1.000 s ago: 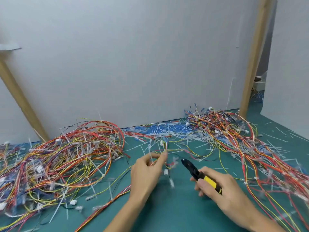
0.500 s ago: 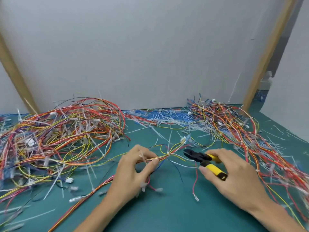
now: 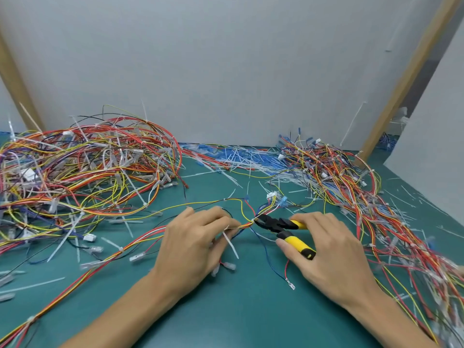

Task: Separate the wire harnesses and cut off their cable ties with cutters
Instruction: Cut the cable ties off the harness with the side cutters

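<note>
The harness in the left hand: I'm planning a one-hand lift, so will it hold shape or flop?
Probably floppy: the harness curves loosely and its ends splay past the left hand. Likely light: a finger pinch holds it. Its long tail may snag the wire pile.

Matt green mat (image 3: 241,310), glossy yellow plastic cutter handles (image 3: 297,243)

The desk (image 3: 238,310) has a teal-green surface. A white back panel (image 3: 226,71) stands upright along its far edge. One tilted wooden strut (image 3: 20,96) stands at the left and a second wooden strut (image 3: 405,84) at the right. A white side panel (image 3: 431,146) stands at the right.
</note>
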{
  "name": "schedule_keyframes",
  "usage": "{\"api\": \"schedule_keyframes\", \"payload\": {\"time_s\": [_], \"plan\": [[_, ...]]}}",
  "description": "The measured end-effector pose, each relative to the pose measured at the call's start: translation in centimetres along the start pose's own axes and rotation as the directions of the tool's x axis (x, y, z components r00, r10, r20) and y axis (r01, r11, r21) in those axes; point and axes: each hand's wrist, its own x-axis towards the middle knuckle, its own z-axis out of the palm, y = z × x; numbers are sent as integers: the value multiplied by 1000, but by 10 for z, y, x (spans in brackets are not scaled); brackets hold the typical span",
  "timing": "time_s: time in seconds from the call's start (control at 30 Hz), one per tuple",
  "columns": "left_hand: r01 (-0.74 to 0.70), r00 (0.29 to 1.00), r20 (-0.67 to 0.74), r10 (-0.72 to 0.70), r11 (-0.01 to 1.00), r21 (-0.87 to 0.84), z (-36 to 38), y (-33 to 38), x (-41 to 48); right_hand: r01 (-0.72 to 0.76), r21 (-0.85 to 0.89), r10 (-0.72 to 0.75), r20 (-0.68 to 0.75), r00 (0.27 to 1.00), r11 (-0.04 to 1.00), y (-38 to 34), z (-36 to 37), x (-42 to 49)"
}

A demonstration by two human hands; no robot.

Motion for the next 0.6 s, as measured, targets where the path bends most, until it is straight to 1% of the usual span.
{"api": "schedule_keyframes", "payload": {"time_s": [0.13, 0.23, 0.37, 0.6], "plan": [[-53, 998, 18, 52, 998, 43, -2, 1, 0, 19, 8, -19, -8, 1000, 1000, -1, 3, -1], [-63, 998, 36, 61, 996, 58, -2, 2, 0, 33, 2, -33, -10, 999, 999, -2, 4, -1], [-40, 998, 56, 37, 998, 45, -1, 2, 0, 25, -1, -25, 45, 999, 1000, -3, 3, -2], [-10, 992, 125, 10, 1000, 2, -1, 0, -1, -36, -14, 38, 161, 986, 999, -3, 0, -3]]}}
